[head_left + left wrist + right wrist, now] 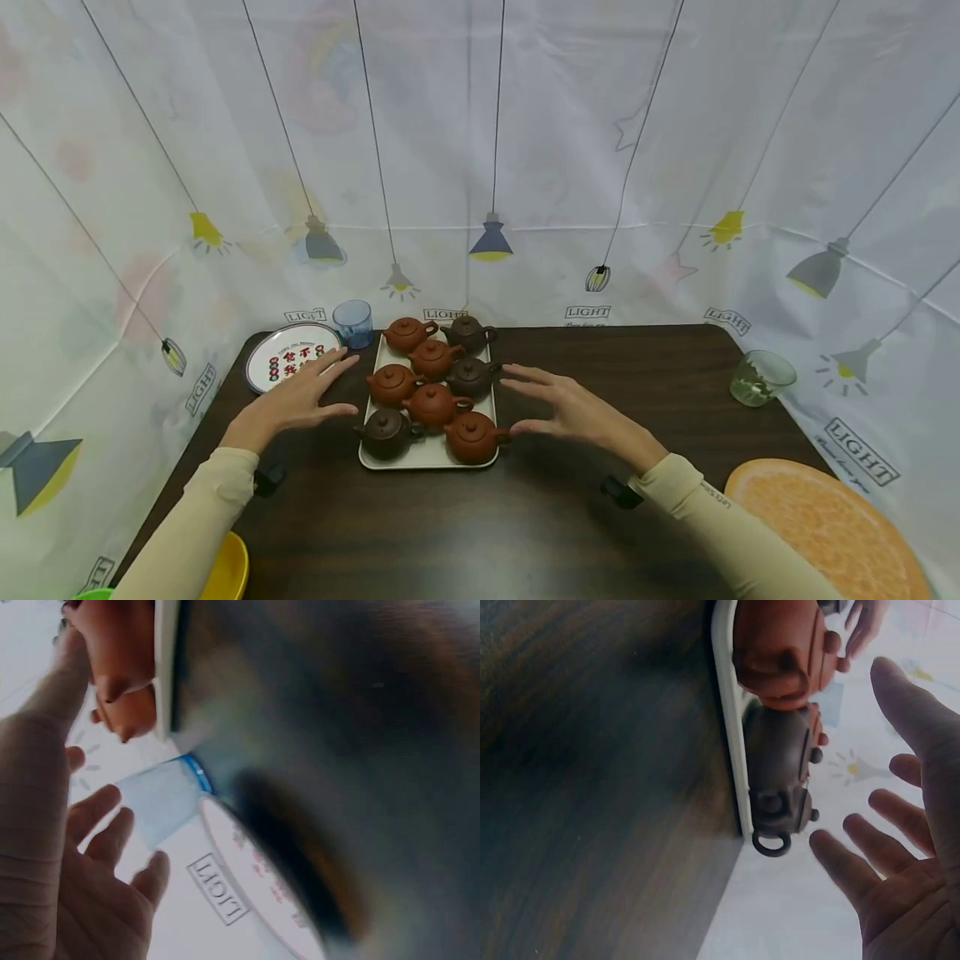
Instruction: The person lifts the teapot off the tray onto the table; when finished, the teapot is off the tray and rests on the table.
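Note:
A cream rectangular tray bears several small clay teapots, some reddish-brown and some dark brown. To its left my left hand hovers with fingers spread and nothing in them. My right hand is held on the other side, its fingers extended towards the tray and also holding nothing. Nearest the right thumb is a reddish-brown teapot at the tray's front right corner. A dark brown teapot sits at the front left corner. In the right wrist view, a gap shows between the right fingers and a dark teapot.
On the dark wooden table, a white plate with red writing and a blue cup stand at the back left. A greenish glass stands at the right, behind an orange round mat. A yellow bowl is partly hidden by the left sleeve.

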A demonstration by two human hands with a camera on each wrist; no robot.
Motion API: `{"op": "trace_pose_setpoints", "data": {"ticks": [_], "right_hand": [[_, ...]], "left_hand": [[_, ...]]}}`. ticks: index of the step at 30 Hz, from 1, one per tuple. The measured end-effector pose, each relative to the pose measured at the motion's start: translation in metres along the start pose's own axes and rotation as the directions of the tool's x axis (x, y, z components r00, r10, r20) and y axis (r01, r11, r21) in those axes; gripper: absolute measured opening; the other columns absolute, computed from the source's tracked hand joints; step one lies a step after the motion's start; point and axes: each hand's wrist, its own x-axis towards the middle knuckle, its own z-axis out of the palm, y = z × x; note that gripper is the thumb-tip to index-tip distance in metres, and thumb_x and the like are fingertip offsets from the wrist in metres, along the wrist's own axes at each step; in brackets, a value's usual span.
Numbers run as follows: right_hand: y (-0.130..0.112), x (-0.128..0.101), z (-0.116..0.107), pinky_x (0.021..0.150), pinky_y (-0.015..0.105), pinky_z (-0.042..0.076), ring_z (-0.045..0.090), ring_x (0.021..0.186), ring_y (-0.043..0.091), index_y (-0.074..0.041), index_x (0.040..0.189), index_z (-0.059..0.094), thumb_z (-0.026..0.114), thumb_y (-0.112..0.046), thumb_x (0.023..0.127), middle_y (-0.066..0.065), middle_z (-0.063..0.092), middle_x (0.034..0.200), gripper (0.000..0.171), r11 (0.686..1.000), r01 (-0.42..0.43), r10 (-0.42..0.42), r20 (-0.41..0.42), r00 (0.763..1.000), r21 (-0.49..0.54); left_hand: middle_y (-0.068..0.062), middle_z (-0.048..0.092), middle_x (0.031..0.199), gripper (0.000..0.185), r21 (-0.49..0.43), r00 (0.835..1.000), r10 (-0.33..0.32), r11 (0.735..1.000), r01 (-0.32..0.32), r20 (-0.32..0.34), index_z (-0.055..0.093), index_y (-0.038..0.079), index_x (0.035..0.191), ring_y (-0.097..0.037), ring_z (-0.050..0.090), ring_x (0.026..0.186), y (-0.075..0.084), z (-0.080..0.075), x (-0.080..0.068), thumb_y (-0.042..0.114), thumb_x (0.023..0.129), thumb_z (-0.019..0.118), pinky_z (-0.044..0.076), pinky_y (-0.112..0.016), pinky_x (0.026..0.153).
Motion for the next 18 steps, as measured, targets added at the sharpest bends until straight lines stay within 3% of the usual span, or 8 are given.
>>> {"op": "trace_pose_setpoints", "data": {"ticks": [4,5,8,11,15,18], "right_hand": [[0.001,0.0,0.009,0.105,0.052,0.059,0.065,0.137,0.039,0.002,0.148,0.062,0.089,-0.022,0.089,0.025,0.059,0.155,0.069,0.999,0.032,-0.032,-0.002,0.999,-0.001],[0.001,0.0,0.01,0.105,0.052,0.059,0.065,0.137,0.039,0.002,0.148,0.063,0.089,-0.022,0.089,0.025,0.06,0.154,0.068,0.999,0.033,-0.033,0.002,0.999,-0.001],[0.001,0.001,0.016,0.105,0.052,0.059,0.066,0.136,0.039,0.002,0.147,0.063,0.088,-0.023,0.091,0.024,0.063,0.151,0.066,1.0,0.03,-0.03,0.019,0.999,0.009],[0.001,0.002,0.02,0.104,0.051,0.06,0.067,0.134,0.038,0.002,0.146,0.064,0.086,-0.022,0.092,0.023,0.065,0.149,0.063,0.999,0.02,-0.021,0.036,0.999,0.026],[0.0,0.002,0.026,0.102,0.05,0.061,0.069,0.131,0.038,0.003,0.144,0.066,0.085,-0.02,0.093,0.022,0.068,0.145,0.059,0.999,0.006,-0.009,0.046,0.999,0.05],[-0.001,0.003,0.032,0.099,0.048,0.063,0.073,0.125,0.036,0.004,0.14,0.068,0.083,-0.017,0.094,0.022,0.072,0.139,0.053,0.999,0.019,-0.021,0.039,0.999,0.044]], "left_hand": [[-0.034,0.036,0.167,0.087,-0.068,0.997,0.077,0.995,-0.077,-0.008,0.041,0.005,0.164,-0.059,0.048,0.145,-0.014,0.014,-0.007,0.046,0.097,0.078,0.045,-0.073,0.112],[-0.031,0.034,0.17,0.087,-0.069,0.995,0.098,0.993,-0.098,-0.013,0.039,0.008,0.166,-0.057,0.049,0.146,-0.024,0.022,-0.008,0.049,0.098,0.076,0.047,-0.07,0.112],[-0.028,0.033,0.171,0.089,-0.082,0.995,0.097,0.992,-0.095,0.02,0.035,0.014,0.168,-0.056,0.048,0.147,-0.034,0.034,-0.011,0.059,0.1,0.069,0.047,-0.071,0.11],[-0.026,0.029,0.175,0.086,-0.113,0.995,0.027,0.993,-0.016,0.094,0.032,0.014,0.17,-0.052,0.038,0.156,-0.034,0.038,-0.011,0.061,0.105,0.06,0.04,-0.071,0.118],[-0.024,0.023,0.177,0.079,-0.114,0.974,-0.105,0.985,0.13,0.201,0.027,0.011,0.171,-0.049,0.026,0.163,-0.019,0.034,-0.005,0.056,0.11,0.052,0.029,-0.069,0.127],[-0.023,0.02,0.178,0.078,-0.07,0.96,-0.14,0.984,0.161,0.242,0.025,0.01,0.172,-0.047,0.022,0.165,-0.016,0.038,0.001,0.054,0.112,0.049,0.026,-0.068,0.13]]}}
